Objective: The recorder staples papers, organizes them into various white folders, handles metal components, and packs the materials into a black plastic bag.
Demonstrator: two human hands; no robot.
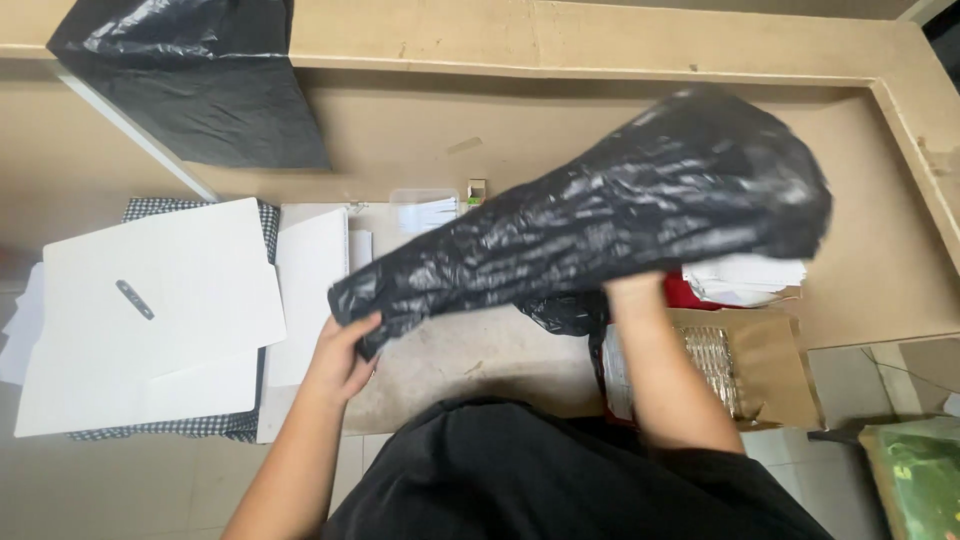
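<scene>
Two bare hands stretch a black plastic bag (620,205) above the brown workbench (880,260), the left hand (345,355) pinching its narrow end with curled fingers, the right hand hidden inside it, grip unseen.

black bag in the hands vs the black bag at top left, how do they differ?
The held black bag is bunched into a bulging cone; the top-left black bag hangs flat over the wooden ledge. The left hand grips the held one's narrow end, the right forearm disappears into it; nothing touches the other. Both are glossy, crinkled black plastic.
</scene>
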